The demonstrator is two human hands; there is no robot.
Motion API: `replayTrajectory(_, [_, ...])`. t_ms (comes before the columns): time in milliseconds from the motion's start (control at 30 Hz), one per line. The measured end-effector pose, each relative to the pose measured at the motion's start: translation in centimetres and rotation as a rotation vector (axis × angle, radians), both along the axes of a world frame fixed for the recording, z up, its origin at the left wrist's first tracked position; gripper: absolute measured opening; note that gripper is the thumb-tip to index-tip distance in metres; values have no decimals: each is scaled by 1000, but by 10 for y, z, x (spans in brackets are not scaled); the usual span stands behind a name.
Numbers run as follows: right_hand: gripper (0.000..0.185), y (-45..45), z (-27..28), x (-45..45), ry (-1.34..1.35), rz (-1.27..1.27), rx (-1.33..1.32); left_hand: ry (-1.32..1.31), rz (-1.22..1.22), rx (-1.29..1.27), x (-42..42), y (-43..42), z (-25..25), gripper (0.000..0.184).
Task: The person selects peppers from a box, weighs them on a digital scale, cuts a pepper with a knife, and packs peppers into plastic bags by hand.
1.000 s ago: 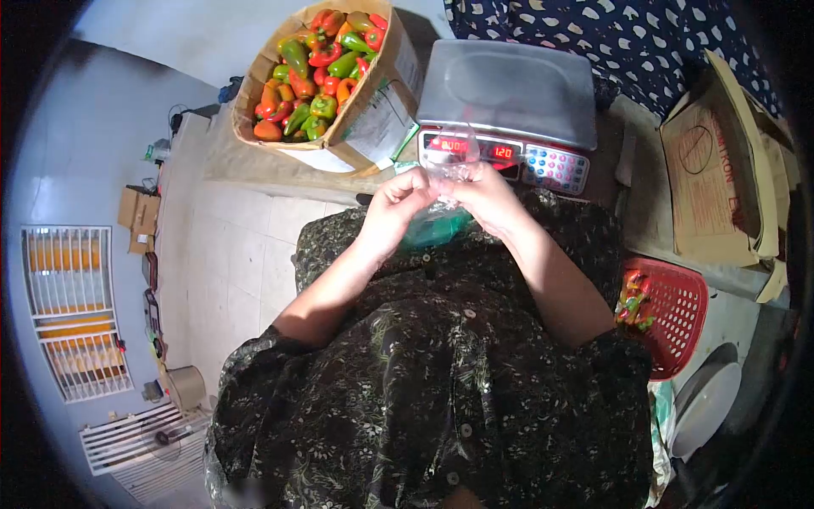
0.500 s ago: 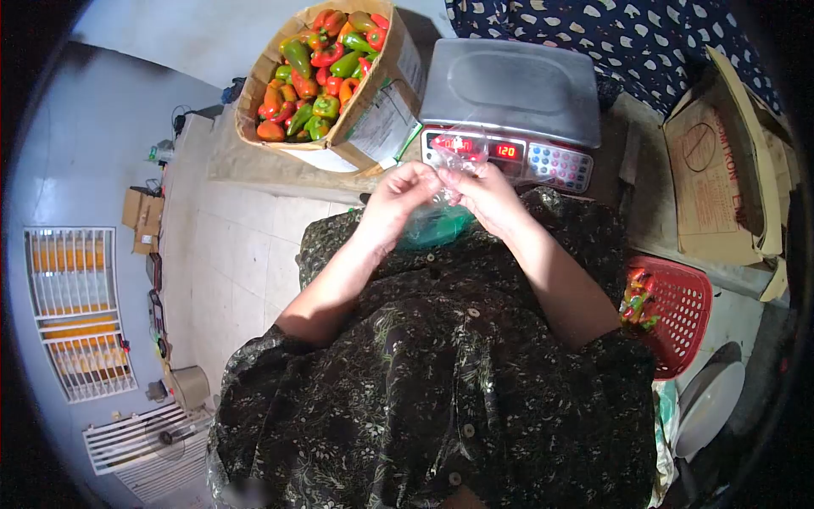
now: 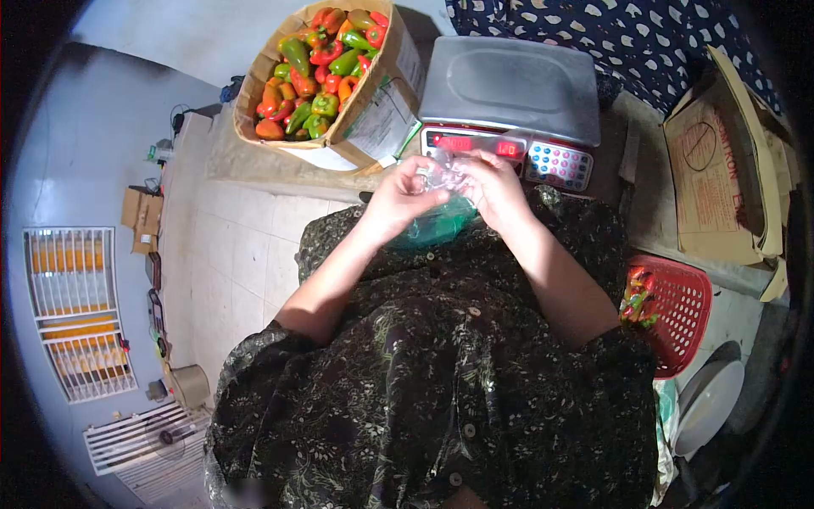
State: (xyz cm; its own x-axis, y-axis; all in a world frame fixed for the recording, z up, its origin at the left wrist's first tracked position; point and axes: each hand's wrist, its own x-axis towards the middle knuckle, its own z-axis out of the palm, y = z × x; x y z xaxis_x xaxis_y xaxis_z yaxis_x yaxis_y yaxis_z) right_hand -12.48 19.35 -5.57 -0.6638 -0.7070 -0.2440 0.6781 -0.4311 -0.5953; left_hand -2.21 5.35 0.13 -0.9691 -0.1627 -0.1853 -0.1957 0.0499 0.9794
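My left hand (image 3: 397, 202) and my right hand (image 3: 495, 193) are close together above my lap, both gripping the crumpled top of a clear plastic bag (image 3: 441, 173). The fingers of each hand are bent around the thin film. Under the hands, something green and see-through (image 3: 441, 224) lies on my lap; whether it is part of the bag or a separate thing, I cannot tell. Just beyond the hands stands a digital scale (image 3: 509, 89) with a bare metal plate and red lit numbers. The bag partly covers its display.
A carton (image 3: 373, 119) full of red and green peppers (image 3: 318, 72) stands left of the scale. On the right are an opened cardboard box (image 3: 708, 182), a red basket (image 3: 682, 318) holding some peppers, and a white round dish (image 3: 712, 407). Dark patterned cloth (image 3: 627, 38) hangs behind.
The bag's top is more bunched and lower between my hands. My fingers have shifted on it, and my hands have spread slightly apart. The scale and peppers stay where they were.
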Motion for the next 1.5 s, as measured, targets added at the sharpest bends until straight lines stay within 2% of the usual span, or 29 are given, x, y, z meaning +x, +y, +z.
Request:
replayTrajectory(67, [13,-1,-2,-4,-22,-26,-33,19,-58,-250,0,4,-10,26])
replayTrajectory(100, [14,1,2,-5,7,9,-40,-72,-54,-157,2,1,-11,23])
replayTrajectory(200, [13,2,14,1,61,38,-3,-3,-75,28,3,-3,-14,19])
replayTrajectory(233, [13,4,10,-3,179,167,24,-4,-54,36,4,-8,-15,18])
replayTrajectory(300, [14,5,22,3,210,139,33,-6,-6,51,6,-17,-18,18])
replayTrajectory(367, [17,4,20,0,271,196,45,-22,223,368,5,-15,-21,20])
replayTrajectory(433, [17,-2,22,5,573,186,131,-57,532,671,0,-5,-12,21])
replayTrajectory(500, [17,-4,16,5,798,243,326,-70,465,755,-3,-6,0,23])
replayTrajectory(567, [16,-3,4,6,828,116,339,-66,421,849,-4,-7,1,23])
replayTrajectory(600, [15,-3,3,6,844,53,345,-25,294,812,-2,-8,-2,21])
replayTrajectory(633, [17,-3,2,2,900,-12,473,15,167,773,0,-10,-6,20])
replayTrajectory(667, [14,-7,-8,0,721,-104,294,55,42,731,2,-11,-8,18])
replayTrajectory(700, [14,-2,1,-4,612,-73,314,117,51,429,-4,-1,-10,15])
replayTrajectory(733, [14,4,11,-9,506,-44,333,62,64,337,-5,3,-6,14])
replayTrajectory(767, [14,2,9,-10,373,-65,200,12,75,246,-5,7,-1,14])
replayTrajectory(800, [17,2,7,-10,281,-58,199,-35,86,156,-8,10,1,14])
replayTrajectory(867, [18,3,24,1,79,-78,90,-5,120,27,-10,1,-11,6])
replayTrajectory(933, [21,1,16,0,114,40,25,50,157,-119,-12,-13,-30,2])
replayTrajectory(967, [22,0,5,-1,79,118,-49,45,236,-231,-12,-16,-32,8])
replayTrajectory(1000, [23,1,-1,-2,43,196,-123,34,294,-187,-11,-23,-38,12])
replayTrajectory(1033, [25,0,18,7,103,168,58,22,352,-143,-9,-33,-46,16])
replayTrajectory(1067, [29,-12,-3,15,221,66,193,11,407,-99,-8,-41,-54,20])
replayTrajectory(1133, [32,-7,12,11,609,338,319,24,503,321,-7,-34,-42,21])
replayTrajectory(1167, [28,-8,9,11,651,285,310,5,560,510,-9,-25,-29,19])
replayTrajectory(1200, [26,-10,2,11,699,224,421,-23,616,699,-8,-19,-21,17])
replayTrajectory(1300, [13,-6,-9,-1,766,127,689,-47,320,974,2,-23,-27,19])
replayTrajectory(1333, [12,1,21,0,451,98,546,-45,198,1045,4,-20,-20,19])
replayTrajectory(1400, [9,-1,15,-3,303,-82,295,-121,104,778,1,-7,-6,17])
replayTrajectory(1500, [8,0,7,-3,207,-43,185,-230,-14,370,-7,-5,-16,19])
